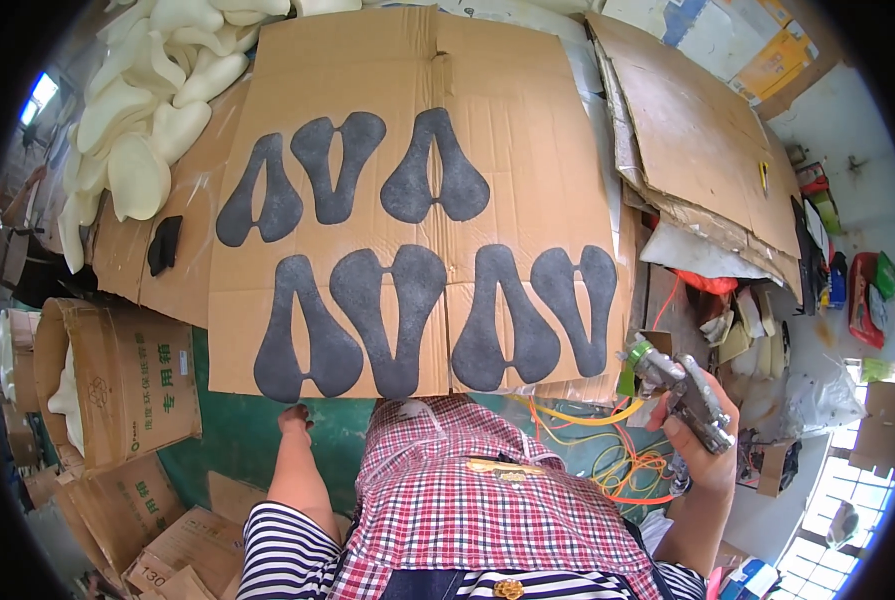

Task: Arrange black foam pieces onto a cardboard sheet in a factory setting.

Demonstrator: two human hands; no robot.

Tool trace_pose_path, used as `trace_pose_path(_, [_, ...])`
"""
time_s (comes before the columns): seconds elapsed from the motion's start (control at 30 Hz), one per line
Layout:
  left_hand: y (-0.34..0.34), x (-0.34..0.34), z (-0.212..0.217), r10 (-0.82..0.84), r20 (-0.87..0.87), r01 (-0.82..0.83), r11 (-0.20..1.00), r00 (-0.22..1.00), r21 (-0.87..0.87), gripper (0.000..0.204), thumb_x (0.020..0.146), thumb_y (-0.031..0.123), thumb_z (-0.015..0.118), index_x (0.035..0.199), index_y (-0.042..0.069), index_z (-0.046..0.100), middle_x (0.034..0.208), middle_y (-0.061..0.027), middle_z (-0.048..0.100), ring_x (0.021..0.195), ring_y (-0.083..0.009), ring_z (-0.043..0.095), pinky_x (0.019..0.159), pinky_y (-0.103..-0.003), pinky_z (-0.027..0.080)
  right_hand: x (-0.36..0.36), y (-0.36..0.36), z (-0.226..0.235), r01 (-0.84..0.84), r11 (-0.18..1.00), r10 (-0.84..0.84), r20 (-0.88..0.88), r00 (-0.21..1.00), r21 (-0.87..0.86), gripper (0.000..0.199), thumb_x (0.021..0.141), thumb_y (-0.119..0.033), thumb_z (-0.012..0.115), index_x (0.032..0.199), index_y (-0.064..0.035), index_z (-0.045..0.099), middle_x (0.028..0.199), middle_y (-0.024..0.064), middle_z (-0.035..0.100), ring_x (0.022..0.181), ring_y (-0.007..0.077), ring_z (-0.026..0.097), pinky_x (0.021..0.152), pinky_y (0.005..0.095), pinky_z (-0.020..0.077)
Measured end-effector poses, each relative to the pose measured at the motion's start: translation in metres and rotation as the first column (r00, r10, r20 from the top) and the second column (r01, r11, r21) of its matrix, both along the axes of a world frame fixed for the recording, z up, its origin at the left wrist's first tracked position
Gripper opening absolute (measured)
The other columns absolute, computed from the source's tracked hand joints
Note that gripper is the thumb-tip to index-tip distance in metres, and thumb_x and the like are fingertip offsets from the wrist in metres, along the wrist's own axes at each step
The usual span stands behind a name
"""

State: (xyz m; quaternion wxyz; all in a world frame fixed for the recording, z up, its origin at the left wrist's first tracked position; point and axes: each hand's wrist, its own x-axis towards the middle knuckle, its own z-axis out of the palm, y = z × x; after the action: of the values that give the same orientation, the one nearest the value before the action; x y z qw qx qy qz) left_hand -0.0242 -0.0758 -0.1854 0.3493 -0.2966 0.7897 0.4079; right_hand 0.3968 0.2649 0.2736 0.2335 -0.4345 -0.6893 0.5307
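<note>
My right hand (700,432) grips a metal spray gun (682,392) with a green-ringed front, held up just right of the cardboard's near corner. My left hand (295,417) hangs low at the near edge of the cardboard sheet (327,80), fingers curled; what they hold, if anything, is hidden. On the sheet lie several dark grey two-lobed pads with a slot in the middle. The nearest to my left hand is a pad (332,355) at the front left. Another pad (590,330) lies at the front right, closest to the spray gun.
Cream foam pieces (162,110) are heaped at the far left, near a small black piece (164,245). Cardboard boxes (127,385) stand at the left. Stacked cardboard sheets (697,130) lie at the far right. Yellow and orange hoses (622,465) coil below the spray gun.
</note>
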Motion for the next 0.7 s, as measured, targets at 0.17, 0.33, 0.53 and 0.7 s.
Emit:
trace_pose_path(0.17, [0.0,0.005,0.003,-0.032,0.011,0.032,0.999,0.999,-0.022,0.012,0.086,0.019,0.058,0.091,0.01,0.063,0.081,-0.0037,0.059,0.064,-0.0214,0.053,0.054,-0.035,0.039,-0.005,0.001,-0.001,0.017,0.997,-0.014,-0.044,0.999,0.07,0.055,0.08,-0.009,0.067,0.129,0.005,0.047,0.084,0.007,0.063,0.075,0.0124,0.06,0.068,0.0254,0.0484])
trace_pose_path(0.33, [-0.002,0.007,0.009,-0.057,0.067,0.062,0.995,0.996,-0.074,0.011,0.087,0.018,0.056,0.092,0.01,0.062,0.083,-0.0034,0.059,0.067,-0.0212,0.054,0.057,-0.037,0.042,0.007,0.003,0.0,0.105,0.994,-0.104,-0.041,0.994,0.032,0.057,0.08,-0.014,0.07,0.129,0.005,0.047,0.087,0.0059,0.062,0.078,0.0134,0.06,0.072,0.0267,0.0483])
trace_pose_path(0.53, [0.003,0.013,0.026,-0.013,-0.012,0.013,0.999,1.0,-0.03,0.005,0.083,0.008,0.059,0.087,0.006,0.06,0.082,-0.0054,0.06,0.07,-0.0187,0.056,0.053,-0.034,0.045,0.003,-0.001,-0.001,0.019,0.999,-0.018,-0.036,0.999,0.031,0.055,0.079,-0.009,0.068,0.128,0.0053,0.048,0.085,0.0063,0.062,0.075,0.0119,0.059,0.067,0.0243,0.0477])
trace_pose_path(0.7, [0.001,-0.001,0.023,-0.035,0.008,0.035,0.999,0.999,-0.028,0.007,0.087,0.01,0.053,0.089,0.008,0.06,0.08,-0.0031,0.057,0.071,-0.0174,0.056,0.054,-0.036,0.046,-0.029,-0.001,0.004,0.052,0.995,-0.043,-0.099,0.994,0.091,0.053,0.079,-0.005,0.063,0.128,0.006,0.047,0.085,0.0067,0.062,0.074,0.0119,0.06,0.065,0.0242,0.0475])
